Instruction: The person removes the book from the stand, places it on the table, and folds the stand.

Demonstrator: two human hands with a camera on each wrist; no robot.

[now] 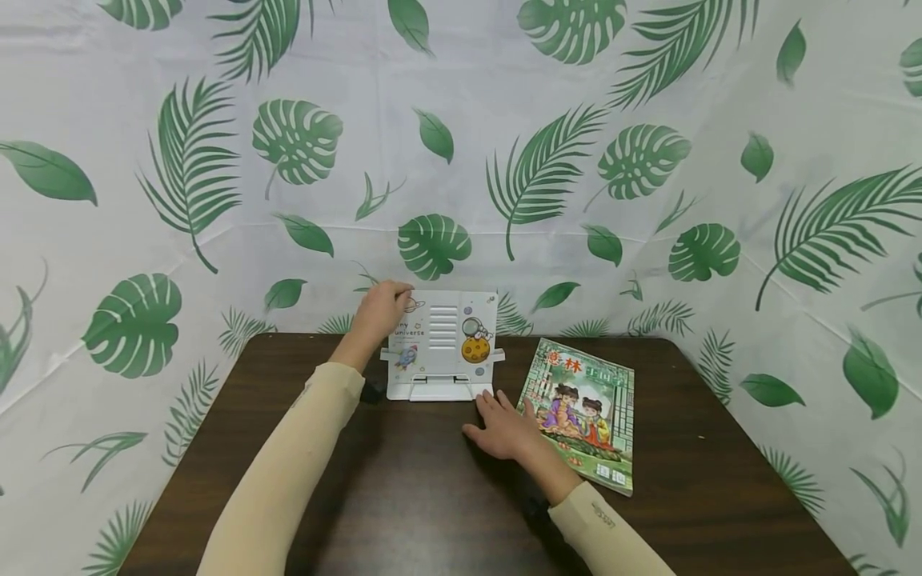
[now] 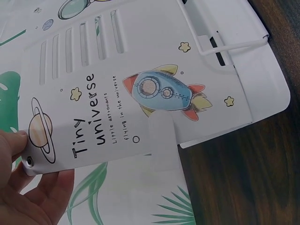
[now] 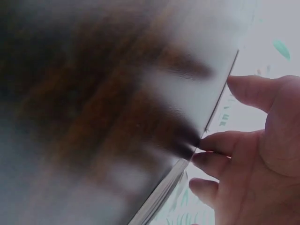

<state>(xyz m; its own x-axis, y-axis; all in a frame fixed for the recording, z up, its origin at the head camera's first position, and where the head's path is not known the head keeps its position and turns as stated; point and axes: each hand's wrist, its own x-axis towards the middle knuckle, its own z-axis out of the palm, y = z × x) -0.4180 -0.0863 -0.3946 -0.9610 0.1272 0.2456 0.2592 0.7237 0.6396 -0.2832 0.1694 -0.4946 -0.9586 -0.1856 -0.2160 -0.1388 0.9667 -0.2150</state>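
Note:
A white book stand (image 1: 442, 364) printed with "Tiny universe", a rocket and planets stands tilted up at the back of the dark wooden table (image 1: 432, 488). My left hand (image 1: 383, 308) pinches its upper left corner. The left wrist view shows the thumb on the front of the panel (image 2: 98, 51) and the other fingers behind it. By the stand's lower right corner, my right hand (image 1: 504, 428) rests with fingers spread, fingertips on the tabletop. In the right wrist view those fingertips (image 3: 206, 161) meet the table surface; whether they touch the stand I cannot tell.
An illustrated magazine (image 1: 583, 416) with two cartoon children on its cover lies on the table, right of the stand and partly beside my right forearm. A white cloth (image 1: 346, 200) printed with green leaves hangs behind the table's back edge. A wire page holder (image 1: 441, 381) crosses the stand's lower ledge.

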